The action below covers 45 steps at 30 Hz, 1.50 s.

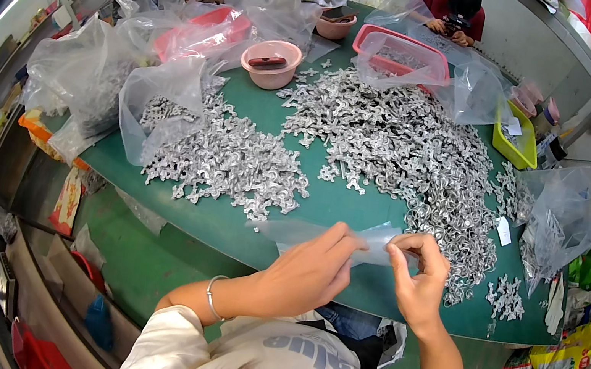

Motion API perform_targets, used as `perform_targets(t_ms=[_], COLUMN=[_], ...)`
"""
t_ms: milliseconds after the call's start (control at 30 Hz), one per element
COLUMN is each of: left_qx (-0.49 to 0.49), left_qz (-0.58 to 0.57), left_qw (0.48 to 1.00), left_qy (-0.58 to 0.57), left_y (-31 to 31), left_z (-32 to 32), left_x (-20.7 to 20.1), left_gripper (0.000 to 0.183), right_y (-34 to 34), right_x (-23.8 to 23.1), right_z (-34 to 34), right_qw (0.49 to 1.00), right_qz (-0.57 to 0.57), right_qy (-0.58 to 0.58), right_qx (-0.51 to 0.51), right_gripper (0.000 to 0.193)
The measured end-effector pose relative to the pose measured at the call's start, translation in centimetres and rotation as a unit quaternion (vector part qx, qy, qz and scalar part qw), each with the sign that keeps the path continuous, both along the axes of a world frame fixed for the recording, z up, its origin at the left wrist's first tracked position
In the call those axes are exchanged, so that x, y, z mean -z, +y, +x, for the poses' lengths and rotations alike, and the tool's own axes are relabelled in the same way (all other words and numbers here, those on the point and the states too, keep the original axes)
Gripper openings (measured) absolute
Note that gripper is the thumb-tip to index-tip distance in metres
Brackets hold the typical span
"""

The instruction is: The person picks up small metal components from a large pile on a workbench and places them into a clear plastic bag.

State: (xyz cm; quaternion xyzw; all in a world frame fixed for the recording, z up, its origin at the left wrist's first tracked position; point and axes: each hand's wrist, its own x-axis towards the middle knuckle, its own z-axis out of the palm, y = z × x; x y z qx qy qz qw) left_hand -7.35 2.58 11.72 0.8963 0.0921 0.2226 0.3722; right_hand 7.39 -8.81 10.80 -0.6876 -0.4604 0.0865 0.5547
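A clear plastic bag [380, 238] is stretched between my two hands, over the near edge of the green table [220, 220]. My left hand [309, 270], with a silver bangle at the wrist, is closed on the bag's middle. The thumb and fingers of my right hand [416, 279] pinch its right end. Beyond the bag lies a large heap of small silver-grey metal parts [404, 136]. To the left is a smaller heap of similar parts [225, 162], partly spilling from an open plastic bag [160, 113].
A pink bowl [268, 80] holds a dark red object. Farther back stand a pink-red basket [403, 43] and a yellow-green basket [514, 146]. Filled plastic bags [89, 71] crowd the left side. Across the table sits another person [458, 13]. Coloured packages [567, 347] lie at the right.
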Motion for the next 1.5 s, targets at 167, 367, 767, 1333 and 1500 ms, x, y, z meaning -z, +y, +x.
perform_targets(t_ms=[167,367,767,1333,1500], left_qx=[0.007,0.051,0.191,-0.030,-0.123], left_qz=[0.045,0.089,-0.357,-0.520,-0.313], left_qw=[0.998,0.992,0.904,0.853,0.935], left_qy=[-0.039,-0.079,0.140,-0.021,-0.115], left_y=[-0.3,-0.5,2.9,9.3,13.2], left_z=[0.3,-0.3,-0.3,2.2,2.9], left_x=[0.0,-0.1,-0.7,-6.2,-9.2], left_gripper=[0.035,0.036,0.022,0.073,0.081], right_y=[0.1,0.1,2.6,6.7,12.5], right_x=[-0.6,-1.4,-3.8,-7.9,-10.6], right_z=[-1.1,-0.8,-1.9,-0.2,2.5], right_qw=[0.999,0.996,0.960,0.961,0.949], right_qz=[0.035,0.044,0.171,0.205,0.274], right_qy=[-0.032,-0.069,-0.221,-0.183,-0.154], right_qx=[-0.021,-0.048,-0.010,0.013,0.019], right_gripper=[0.011,0.016,0.024,0.015,0.009])
